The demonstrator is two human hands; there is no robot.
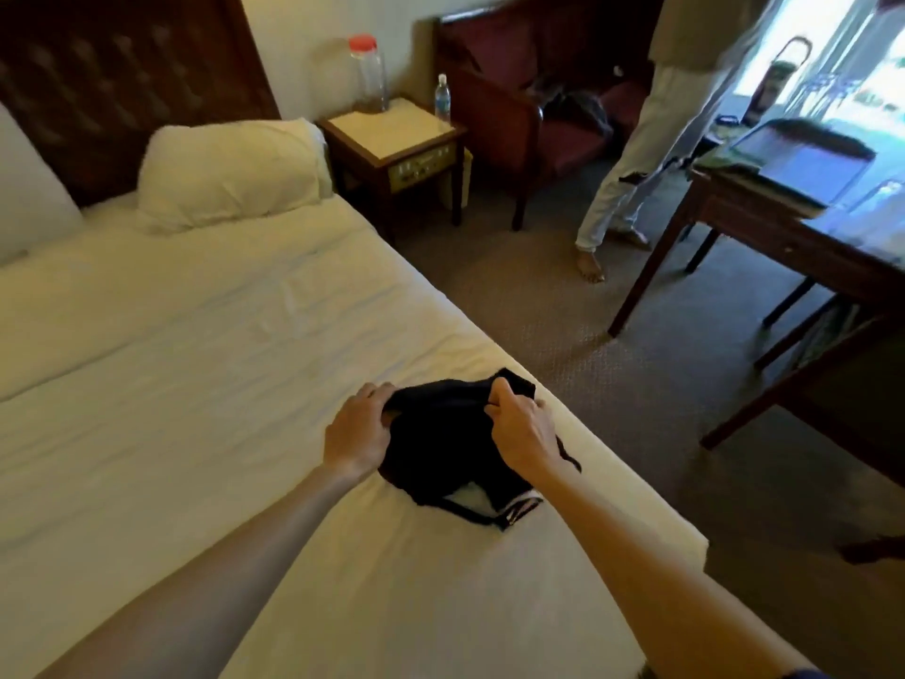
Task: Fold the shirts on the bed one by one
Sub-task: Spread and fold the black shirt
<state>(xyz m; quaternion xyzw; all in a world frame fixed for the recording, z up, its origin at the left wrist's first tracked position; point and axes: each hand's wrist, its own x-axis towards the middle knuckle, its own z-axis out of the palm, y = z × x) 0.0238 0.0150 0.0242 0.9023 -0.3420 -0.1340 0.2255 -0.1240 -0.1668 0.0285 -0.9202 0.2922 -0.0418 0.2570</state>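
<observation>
Black shirt (440,443) between both hands.

No text can be read anywhere. The water bottle (442,98) bears a label, perhaps printed; it is too blurred

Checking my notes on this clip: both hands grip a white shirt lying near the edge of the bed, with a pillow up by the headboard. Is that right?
Not quite: the shirt is black, not white, as the head view shows. The rest holds: the left hand and the right hand both grip it near the edge of the bed, and a pillow lies by the headboard.
</observation>
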